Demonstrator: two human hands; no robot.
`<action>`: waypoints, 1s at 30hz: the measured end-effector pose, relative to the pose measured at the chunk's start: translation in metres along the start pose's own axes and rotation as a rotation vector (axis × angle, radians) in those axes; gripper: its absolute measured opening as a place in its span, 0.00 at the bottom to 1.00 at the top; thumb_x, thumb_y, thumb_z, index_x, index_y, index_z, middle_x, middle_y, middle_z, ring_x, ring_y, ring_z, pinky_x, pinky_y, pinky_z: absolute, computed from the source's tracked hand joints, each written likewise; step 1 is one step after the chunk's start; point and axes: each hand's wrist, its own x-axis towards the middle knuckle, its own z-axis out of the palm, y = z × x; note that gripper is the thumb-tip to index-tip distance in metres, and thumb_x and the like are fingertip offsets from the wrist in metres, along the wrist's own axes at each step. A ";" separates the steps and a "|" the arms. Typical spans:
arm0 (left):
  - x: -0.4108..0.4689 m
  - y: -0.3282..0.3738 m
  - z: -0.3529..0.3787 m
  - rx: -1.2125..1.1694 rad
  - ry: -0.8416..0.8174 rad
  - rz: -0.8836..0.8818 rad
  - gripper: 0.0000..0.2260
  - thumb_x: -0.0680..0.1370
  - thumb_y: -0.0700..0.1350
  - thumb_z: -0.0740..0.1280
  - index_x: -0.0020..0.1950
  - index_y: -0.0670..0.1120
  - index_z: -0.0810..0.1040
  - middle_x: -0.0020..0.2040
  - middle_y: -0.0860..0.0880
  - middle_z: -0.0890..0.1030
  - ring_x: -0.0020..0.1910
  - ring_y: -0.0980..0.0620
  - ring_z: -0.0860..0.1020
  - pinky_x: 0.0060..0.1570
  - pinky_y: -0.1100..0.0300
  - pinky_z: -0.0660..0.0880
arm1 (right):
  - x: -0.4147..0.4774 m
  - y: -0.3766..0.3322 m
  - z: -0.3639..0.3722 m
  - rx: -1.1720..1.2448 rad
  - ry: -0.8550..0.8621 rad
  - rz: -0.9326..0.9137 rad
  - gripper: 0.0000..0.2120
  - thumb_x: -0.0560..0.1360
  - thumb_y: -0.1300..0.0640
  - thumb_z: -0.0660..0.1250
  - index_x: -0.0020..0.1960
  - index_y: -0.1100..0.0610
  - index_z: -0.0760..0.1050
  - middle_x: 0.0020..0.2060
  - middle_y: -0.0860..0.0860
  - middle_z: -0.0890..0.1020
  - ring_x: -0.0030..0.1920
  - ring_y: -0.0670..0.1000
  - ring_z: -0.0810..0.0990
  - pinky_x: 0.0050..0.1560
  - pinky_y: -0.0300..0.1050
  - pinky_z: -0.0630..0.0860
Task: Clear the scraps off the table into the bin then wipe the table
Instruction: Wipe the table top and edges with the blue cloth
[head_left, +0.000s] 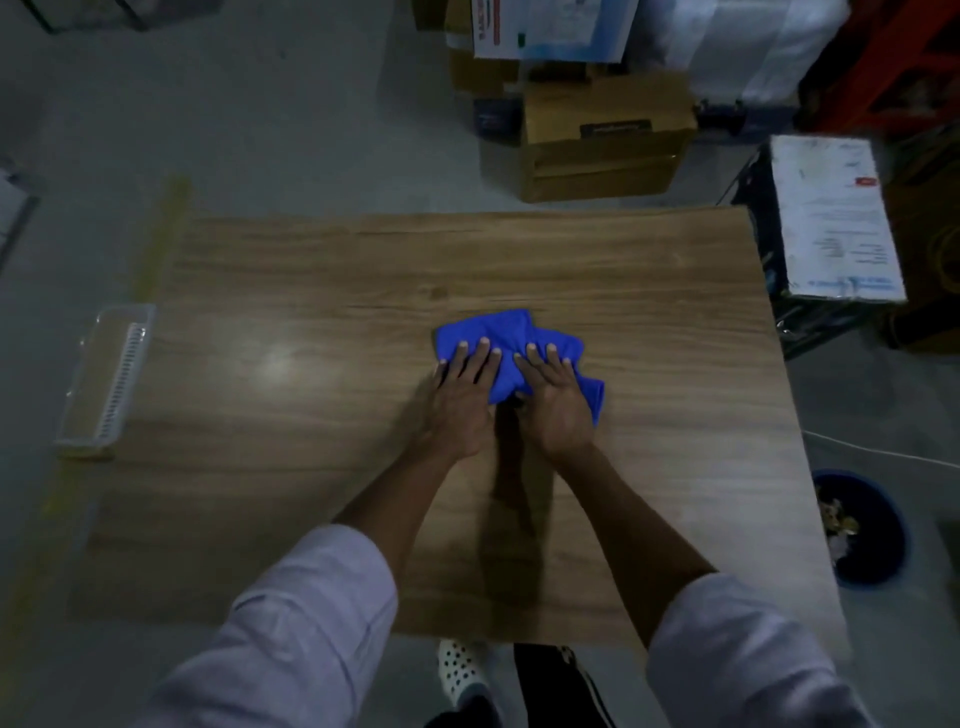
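Note:
A crumpled blue cloth (506, 330) lies near the middle of the wooden table (311, 322). My left hand (462, 400) presses flat on the cloth's left part with straight, spread fingers. My right hand (553, 397) presses flat on its right part, fingers straight too. The two hands sit side by side, almost touching. A dark blue bin (878, 545) stands on the floor off the table's right edge, with scraps inside it.
A clear plastic basket (106, 379) hangs at the table's left edge. Cardboard boxes (602, 140) stand on the floor beyond the far edge. A black crate topped with a white sheet (831, 218) sits at the far right corner. A white cable (883, 452) crosses the floor.

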 end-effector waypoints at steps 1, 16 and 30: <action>-0.003 0.001 0.000 -0.011 -0.027 0.004 0.36 0.82 0.47 0.60 0.83 0.49 0.42 0.83 0.50 0.41 0.82 0.45 0.41 0.80 0.47 0.44 | -0.007 -0.004 -0.002 0.008 -0.043 0.013 0.31 0.75 0.64 0.71 0.77 0.59 0.67 0.77 0.58 0.67 0.80 0.62 0.58 0.80 0.56 0.47; -0.075 0.003 -0.043 -0.199 0.075 0.113 0.33 0.77 0.41 0.64 0.81 0.49 0.60 0.80 0.48 0.63 0.78 0.45 0.61 0.72 0.55 0.57 | -0.060 -0.050 -0.071 -0.234 -0.065 -0.052 0.28 0.74 0.61 0.69 0.74 0.59 0.72 0.72 0.59 0.75 0.73 0.63 0.70 0.76 0.55 0.59; -0.181 0.015 0.052 -0.265 -0.016 0.127 0.31 0.76 0.45 0.59 0.81 0.48 0.62 0.82 0.46 0.59 0.81 0.40 0.56 0.79 0.46 0.57 | -0.199 -0.033 0.027 0.004 -0.128 0.067 0.31 0.68 0.58 0.66 0.71 0.62 0.75 0.71 0.59 0.76 0.73 0.68 0.70 0.76 0.62 0.57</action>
